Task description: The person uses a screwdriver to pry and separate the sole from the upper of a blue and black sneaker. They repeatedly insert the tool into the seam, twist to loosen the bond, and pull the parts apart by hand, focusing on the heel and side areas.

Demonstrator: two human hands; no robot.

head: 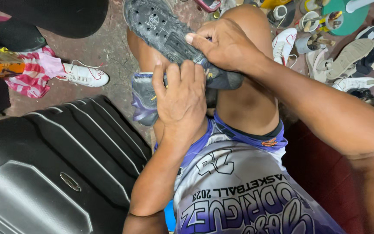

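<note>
Black sole: dark shoe (pixel 169 37) lies sole-up across the person's bare knees, toe end pointing away, heel end toward the lap.
Left hand (pixel 180 97): back of hand faces the camera, wrist bent, forearm rising from the lap; fingers (pixel 174 73) curled over the near edge of the shoe and closed on it.
Right hand (pixel 226 43): comes in from the right with the elbow raised and the forearm crossing the thigh; fingers wrapped over the shoe's side, thumb (pixel 200 43) pressed flat on the sole.
Upper: grey and purple part (pixel 143 97) hangs below the left hand, against the knee.
Left of the legs: black ribbed hard case (pixel 57 164), close to the thigh.
Floor (pixel 109 47): bare concrete; white sneaker (pixel 85 74) beside a red-and-white cloth (pixel 35 73).
Far right: scattered shoes and soles (pixel 347 56), tape rolls (pixel 310 19) on a green round lid (pixel 351 19).
</note>
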